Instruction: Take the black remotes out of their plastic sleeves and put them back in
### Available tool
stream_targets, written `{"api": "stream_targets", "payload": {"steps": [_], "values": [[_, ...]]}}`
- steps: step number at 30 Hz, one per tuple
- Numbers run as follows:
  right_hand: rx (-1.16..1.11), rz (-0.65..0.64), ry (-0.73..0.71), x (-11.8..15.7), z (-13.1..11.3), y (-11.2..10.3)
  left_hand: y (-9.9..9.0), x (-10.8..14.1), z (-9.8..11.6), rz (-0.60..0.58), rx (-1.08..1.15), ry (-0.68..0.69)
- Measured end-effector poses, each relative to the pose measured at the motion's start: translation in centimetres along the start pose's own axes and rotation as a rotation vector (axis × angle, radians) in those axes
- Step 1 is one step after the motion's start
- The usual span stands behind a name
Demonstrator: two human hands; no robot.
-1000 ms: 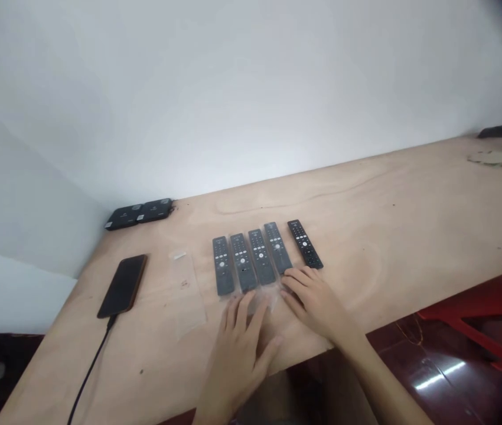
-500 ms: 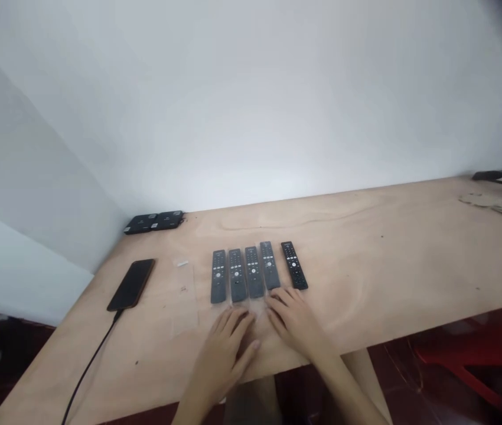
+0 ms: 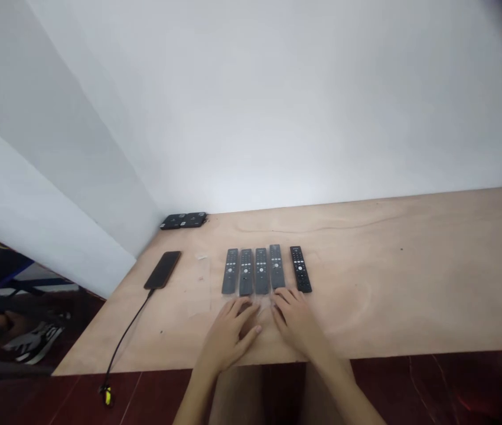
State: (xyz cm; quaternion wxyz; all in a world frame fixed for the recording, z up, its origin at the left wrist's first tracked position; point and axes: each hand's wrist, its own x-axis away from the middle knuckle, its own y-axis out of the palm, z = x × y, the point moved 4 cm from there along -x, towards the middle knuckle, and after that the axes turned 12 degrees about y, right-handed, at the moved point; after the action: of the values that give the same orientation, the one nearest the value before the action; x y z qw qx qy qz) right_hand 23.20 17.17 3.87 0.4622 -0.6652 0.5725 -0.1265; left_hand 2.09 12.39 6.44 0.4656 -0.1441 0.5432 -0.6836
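Single head-worn camera faces forward and down across the pale plywood table point(image 3: 379, 283), toward the left hand point(image 3: 227, 339) and right hand point(image 3: 297, 324), from close range; the upper right corner appears shaded.

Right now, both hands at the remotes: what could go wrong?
The left hand and right hand seem to rest on the clear plastic at the near ends of the remotes, so a slip could drag the row out of line. The phone has a cable running over the table edge; a snag might pull the phone off.
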Motion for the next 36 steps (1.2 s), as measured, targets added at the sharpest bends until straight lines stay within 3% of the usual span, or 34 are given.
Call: {"api": "stream_targets", "payload": {"steps": [6,14,19,25,30,33,36], "values": [[-0.029,0.143,0.082,0.4,0.9,-0.4,0.0,0.3,-0.3,0.037,0.036,0.021],[0.036,0.366,0.261,0.7,3.7,-1.6,-0.2,1.4,0.2,0.203,0.070,0.131],[0.153,0.345,0.251,0.7,5.5,-2.0,-0.5,2.3,0.2,0.307,0.109,0.092],[0.154,0.254,0.341,1.8,9.1,-4.0,-1.1,5.2,-2.8,0.404,-0.008,0.021],[0.144,0.197,0.450,6.4,12.0,-6.9,-3.2,8.1,-6.6,0.408,-0.235,-0.174],[0.132,0.177,0.435,9.8,13.5,-8.8,-3.8,8.9,-7.7,0.380,-0.265,-0.177],[0.092,0.119,0.382,12.1,14.0,-10.3,-3.7,9.1,-7.4,0.355,-0.247,-0.148]]}}
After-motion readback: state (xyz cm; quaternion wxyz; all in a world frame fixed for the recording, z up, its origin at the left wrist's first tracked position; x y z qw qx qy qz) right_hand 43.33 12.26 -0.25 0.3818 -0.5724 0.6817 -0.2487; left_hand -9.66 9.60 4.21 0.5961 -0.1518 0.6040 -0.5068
